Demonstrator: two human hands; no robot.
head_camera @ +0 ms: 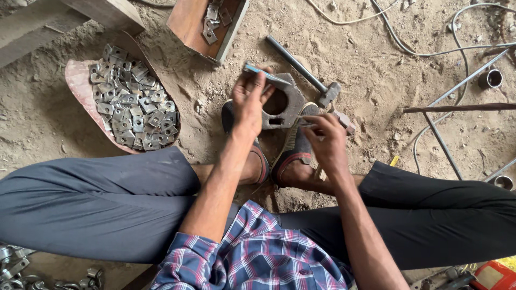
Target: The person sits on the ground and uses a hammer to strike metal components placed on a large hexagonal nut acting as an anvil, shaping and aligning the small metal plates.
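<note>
Seated on sandy ground, legs bent, shoes (294, 144) pinning a thick steel block (286, 102) with a round hole; right hand (327, 140) just beside block's right edge, fingers pinched on a small thin metal piece (305, 123); left hand (249, 102) over block's left side, fingers closed on a flat metal strip (267, 74); hammer (304, 72) lying beyond block; tray of punched plates (133, 99) far left.
</note>
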